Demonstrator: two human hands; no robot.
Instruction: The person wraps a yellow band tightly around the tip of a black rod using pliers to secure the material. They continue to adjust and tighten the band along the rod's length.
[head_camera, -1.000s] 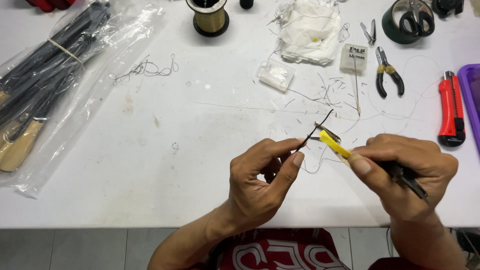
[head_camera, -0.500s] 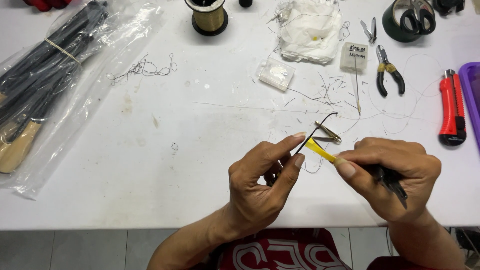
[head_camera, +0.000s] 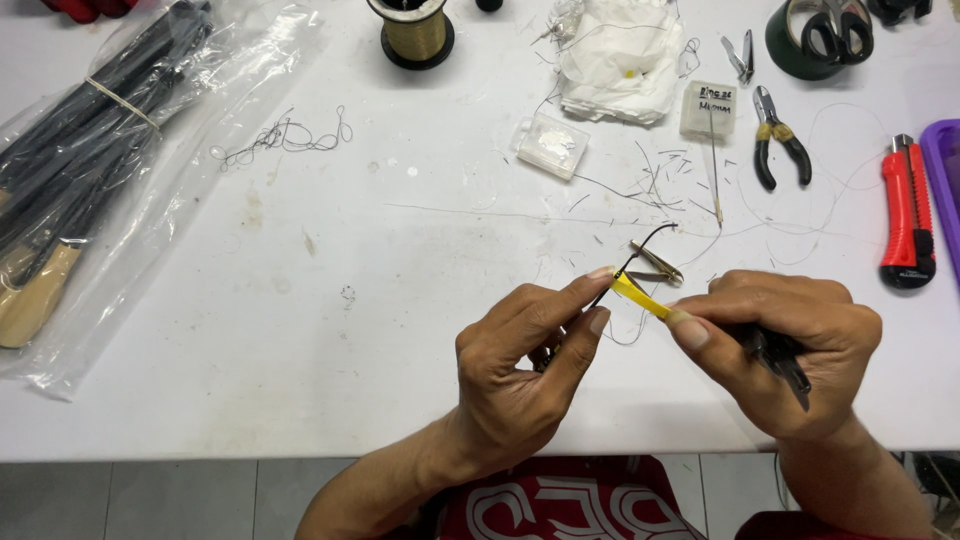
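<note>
- The white surface (head_camera: 300, 330) holds everything.
- A clear bag of black sticks (head_camera: 100, 150) lies far to the left of the left hand.
- The left hand (head_camera: 520, 370) is up off the surface, near its front edge. Its thumb and first finger are pinched tight on a thin black wire (head_camera: 640, 250). The wire pokes up and curls just past the fingertips.
- The right hand (head_camera: 790, 350) is just to the right of the left hand. It is curled closed around a dark tool (head_camera: 785, 360). Its thumb tip presses on the end of a yellow strip (head_camera: 640, 296).
- A red cutter knife (head_camera: 905, 215) lies far to the right of the left hand and further back. Small pliers (head_camera: 778, 148) lie further back again.
- The yellow strip now reaches across to the left hand's fingertips and meets the wire there.
- The work looks like joining the strip to the wire. I think that needs both pinches to stay firm and the wire to stay straight.
- A second ago the strip's tip was apart from the left fingers. The right hand has come closer, and the gap is closed.
</note>
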